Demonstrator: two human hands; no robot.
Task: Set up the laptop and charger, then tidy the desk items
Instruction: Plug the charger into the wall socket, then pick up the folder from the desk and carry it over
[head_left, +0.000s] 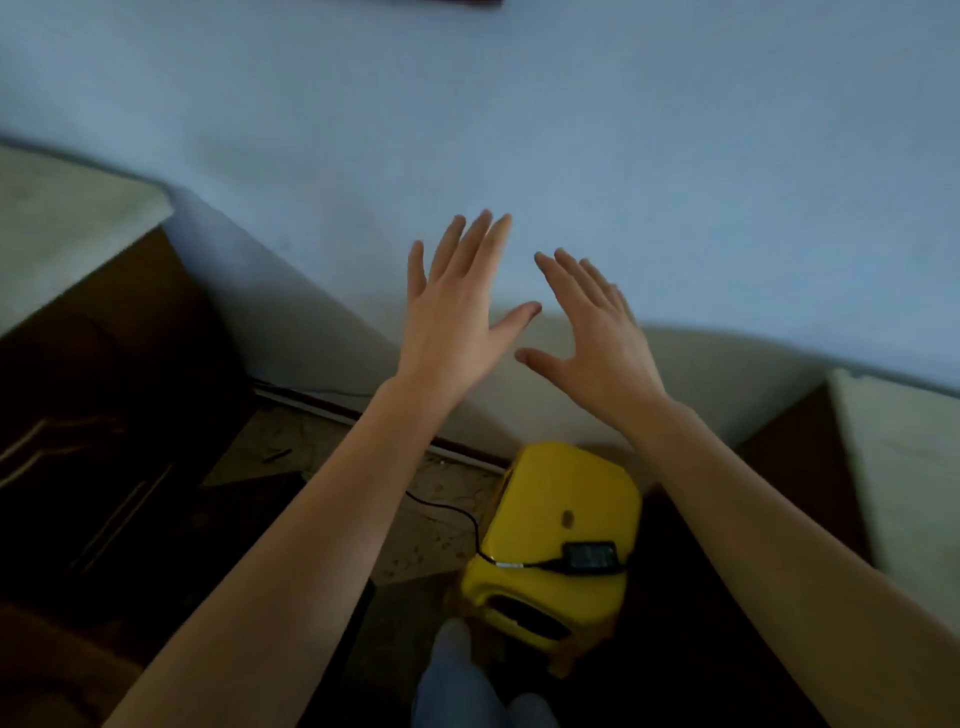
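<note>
My left hand (457, 306) and my right hand (597, 332) are both stretched out in front of me toward a pale blue wall, fingers spread, holding nothing. Below them a black charger brick (590, 557) lies on top of a yellow plastic stool (550, 525). Its thin black cable (452, 512) trails off the stool to the left across the floor. No laptop is clearly visible; the picture is blurred.
A dark wooden desk with a pale top (62, 218) stands at the left, and another pale-topped piece of furniture (898, 467) at the right. A flat dark object (254, 499) lies on the speckled floor (426, 551). My legs in jeans (462, 686) show at the bottom.
</note>
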